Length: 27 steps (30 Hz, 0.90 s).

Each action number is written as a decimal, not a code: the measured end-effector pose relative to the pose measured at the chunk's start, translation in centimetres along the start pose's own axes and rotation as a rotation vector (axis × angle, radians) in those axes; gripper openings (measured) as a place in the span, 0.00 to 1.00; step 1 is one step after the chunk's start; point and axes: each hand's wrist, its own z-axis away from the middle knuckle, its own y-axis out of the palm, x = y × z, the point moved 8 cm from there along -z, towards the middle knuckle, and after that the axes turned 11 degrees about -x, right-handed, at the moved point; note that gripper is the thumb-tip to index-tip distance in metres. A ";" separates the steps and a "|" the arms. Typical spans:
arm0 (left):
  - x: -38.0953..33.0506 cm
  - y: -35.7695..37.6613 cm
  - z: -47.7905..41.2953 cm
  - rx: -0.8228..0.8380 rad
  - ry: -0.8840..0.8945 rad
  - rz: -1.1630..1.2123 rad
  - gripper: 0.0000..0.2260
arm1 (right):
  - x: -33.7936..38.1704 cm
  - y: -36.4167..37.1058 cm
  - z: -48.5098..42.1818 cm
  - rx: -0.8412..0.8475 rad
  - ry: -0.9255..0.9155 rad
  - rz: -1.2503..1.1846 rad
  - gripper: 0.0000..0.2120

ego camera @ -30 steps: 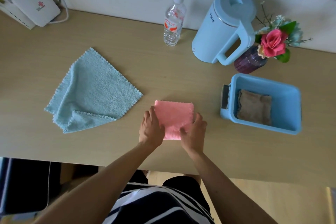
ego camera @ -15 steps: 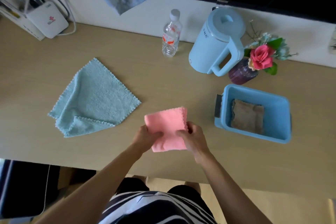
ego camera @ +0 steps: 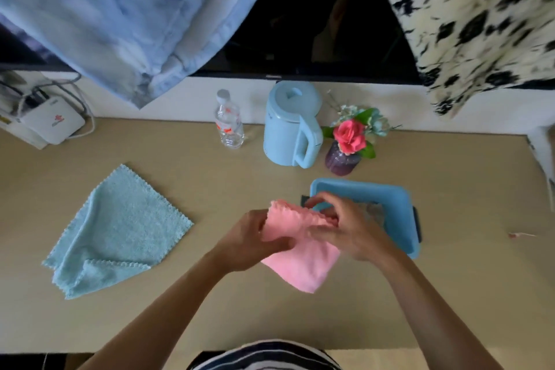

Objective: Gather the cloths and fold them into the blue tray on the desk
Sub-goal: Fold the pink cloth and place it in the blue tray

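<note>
I'm holding the pink cloth [ego camera: 300, 252] up, seemingly clear of the desk [ego camera: 210, 318], near the middle of its front edge. The cloth's upper hem is bunching between both hands and its lower corner is hanging free. My left hand [ego camera: 255, 239] is curling its fingers round the hem's left end. My right hand [ego camera: 348, 231] is pinching the right end, hovering over the left wall of the blue tray [ego camera: 375, 188]. I'm judging this as the carry step. Next, the cloth is needing a short move right and a flat lowering into the tray. The teal cloth [ego camera: 120, 228] is lying unfolded toward the left edge.
</note>
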 end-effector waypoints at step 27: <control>-2.9 20.7 -10.0 0.126 0.010 -0.574 0.35 | -16.7 -9.5 -3.5 0.014 0.165 0.607 0.20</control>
